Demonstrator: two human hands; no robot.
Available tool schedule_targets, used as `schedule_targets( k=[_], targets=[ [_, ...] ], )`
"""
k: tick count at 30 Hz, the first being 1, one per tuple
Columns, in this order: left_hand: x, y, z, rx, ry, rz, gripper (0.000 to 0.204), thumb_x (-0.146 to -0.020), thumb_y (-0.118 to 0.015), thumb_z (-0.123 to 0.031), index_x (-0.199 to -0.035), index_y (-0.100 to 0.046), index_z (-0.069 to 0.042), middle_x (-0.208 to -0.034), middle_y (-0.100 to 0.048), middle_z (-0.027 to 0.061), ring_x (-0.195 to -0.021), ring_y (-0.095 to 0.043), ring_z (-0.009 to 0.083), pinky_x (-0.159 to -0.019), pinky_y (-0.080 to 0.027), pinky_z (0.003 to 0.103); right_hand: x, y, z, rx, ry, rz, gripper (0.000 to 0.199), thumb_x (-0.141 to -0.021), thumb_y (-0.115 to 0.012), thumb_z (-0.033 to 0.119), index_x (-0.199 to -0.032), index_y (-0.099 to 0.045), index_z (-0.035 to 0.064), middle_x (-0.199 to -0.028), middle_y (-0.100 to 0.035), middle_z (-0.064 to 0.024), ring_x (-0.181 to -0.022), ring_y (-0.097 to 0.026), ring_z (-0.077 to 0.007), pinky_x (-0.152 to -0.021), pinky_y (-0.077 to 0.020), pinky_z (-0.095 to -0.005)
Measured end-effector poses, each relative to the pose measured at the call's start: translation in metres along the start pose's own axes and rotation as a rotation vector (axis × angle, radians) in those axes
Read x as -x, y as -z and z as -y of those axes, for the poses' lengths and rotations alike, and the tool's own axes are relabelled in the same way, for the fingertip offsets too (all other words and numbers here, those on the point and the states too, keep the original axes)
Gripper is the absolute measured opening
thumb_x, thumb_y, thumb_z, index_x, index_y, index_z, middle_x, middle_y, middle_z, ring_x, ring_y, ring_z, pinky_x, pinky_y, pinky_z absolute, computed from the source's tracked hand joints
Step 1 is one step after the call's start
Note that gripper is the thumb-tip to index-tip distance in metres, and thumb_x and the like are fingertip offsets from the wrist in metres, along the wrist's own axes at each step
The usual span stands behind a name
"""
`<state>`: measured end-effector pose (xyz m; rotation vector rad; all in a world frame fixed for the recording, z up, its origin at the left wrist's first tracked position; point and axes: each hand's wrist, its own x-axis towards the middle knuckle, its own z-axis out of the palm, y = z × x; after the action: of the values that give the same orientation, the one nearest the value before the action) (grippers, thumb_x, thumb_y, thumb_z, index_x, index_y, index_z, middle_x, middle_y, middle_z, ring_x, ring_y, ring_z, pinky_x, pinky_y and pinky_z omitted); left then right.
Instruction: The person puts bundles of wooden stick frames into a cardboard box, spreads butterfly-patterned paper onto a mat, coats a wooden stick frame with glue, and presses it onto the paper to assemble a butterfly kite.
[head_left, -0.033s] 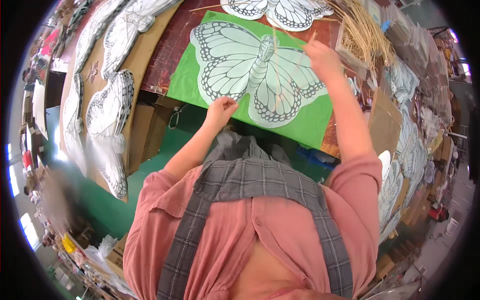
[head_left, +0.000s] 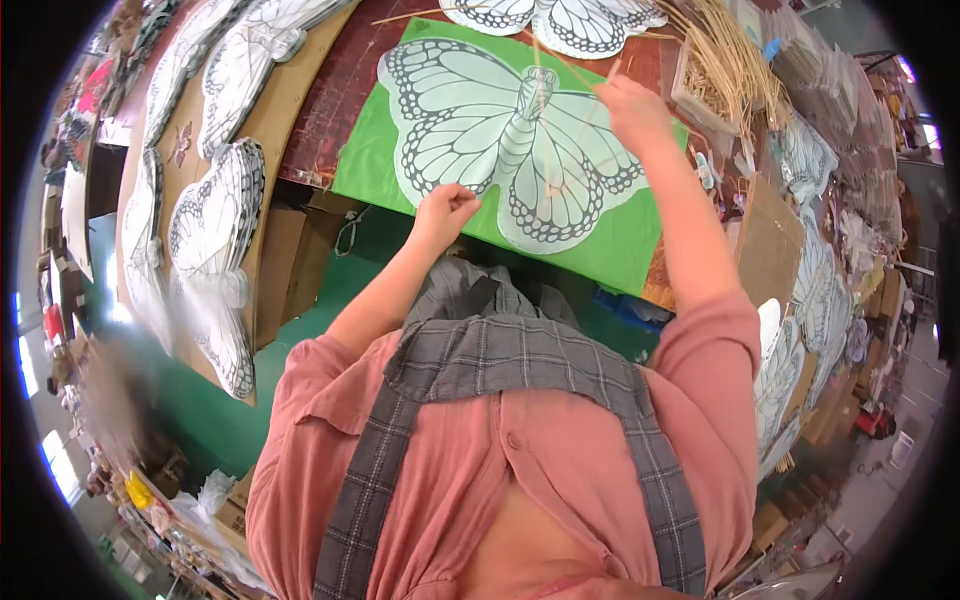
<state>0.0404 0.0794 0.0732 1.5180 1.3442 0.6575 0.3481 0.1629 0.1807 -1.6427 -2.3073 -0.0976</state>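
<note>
A large white butterfly cutout point(head_left: 560, 160) with black wing veins lies flat on a green sheet point(head_left: 625, 255) at the table's front. Over the far part of its right wing, my right hand point(head_left: 635, 110) is closed on a thin bamboo stick point(head_left: 614, 70), whose tip shows above the fingers. Blurred thin strips cross the butterfly's middle; where they end I cannot make out. My left hand point(head_left: 445, 215) is pinched at the near edge of the lower left wing. Whatever those fingers hold, if anything, is hidden.
Another butterfly cutout point(head_left: 585, 25) lies at the far edge. Beyond my right hand, a bundle of bamboo sticks point(head_left: 735, 70) rests beside a tray of short pieces point(head_left: 697, 85). Stacks of butterfly cutouts point(head_left: 215, 215) cover a brown board on the left; more point(head_left: 815, 260) hang at right.
My right hand has shifted slightly left and up, and the stick has moved with it. The blurred strips over the butterfly have shifted. My left hand stays nearly still.
</note>
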Motion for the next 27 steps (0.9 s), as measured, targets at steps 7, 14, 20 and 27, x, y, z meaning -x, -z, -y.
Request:
schedule_targets(
  k=[7, 14, 20, 27],
  targets=[
    [-0.055, -0.004, -0.027, -0.125, -0.152, 0.098, 0.023, -0.070, -0.072, -0.018, -0.082, -0.064, 0.001, -0.077, -0.061, 0.0099, -0.067, -0.059, 0.0163, -0.063, -0.047, 0.027, -0.051, -0.059, 0.014, 0.065, 0.024, 0.091, 0.012, -0.079, -0.047, 0.012, -0.080, -0.058, 0.0094, -0.084, -0.056, -0.0111, -0.084, -0.058, -0.0280, -0.067, -0.0470, -0.0402],
    [-0.082, -0.022, -0.012, -0.309, 0.030, 0.225, 0.021, -0.067, -0.072, -0.023, -0.077, -0.066, -0.006, -0.074, -0.061, 0.0062, -0.067, -0.060, 0.0171, -0.062, -0.047, 0.030, -0.070, -0.089, 0.012, 0.089, 0.029, 0.211, 0.012, -0.076, -0.049, 0.007, -0.077, -0.060, 0.0093, -0.084, -0.058, -0.0097, -0.083, -0.059, -0.0287, -0.067, -0.0483, -0.0394],
    [-0.102, -0.033, 0.003, -0.401, -0.008, 0.208, 0.014, -0.069, -0.069, -0.024, -0.071, -0.065, -0.011, -0.070, -0.060, 0.0025, -0.068, -0.059, 0.0222, -0.074, -0.038, 0.037, -0.082, -0.111, 0.004, 0.022, -0.032, 0.274, 0.012, -0.075, -0.050, 0.007, -0.077, -0.062, 0.0099, -0.083, -0.058, -0.0090, -0.083, -0.059, -0.0284, -0.067, -0.0488, -0.0387],
    [-0.093, -0.034, 0.005, -0.555, 0.019, 0.244, 0.016, -0.068, -0.069, -0.028, -0.072, -0.065, -0.013, -0.074, -0.060, 0.0013, -0.073, -0.059, 0.0201, -0.074, -0.039, 0.038, -0.075, -0.120, 0.004, -0.075, -0.069, 0.312, 0.013, -0.076, -0.049, 0.010, -0.079, -0.062, 0.0115, -0.089, -0.058, -0.0061, -0.087, -0.059, -0.0262, -0.070, -0.0486, -0.0367]
  ],
)
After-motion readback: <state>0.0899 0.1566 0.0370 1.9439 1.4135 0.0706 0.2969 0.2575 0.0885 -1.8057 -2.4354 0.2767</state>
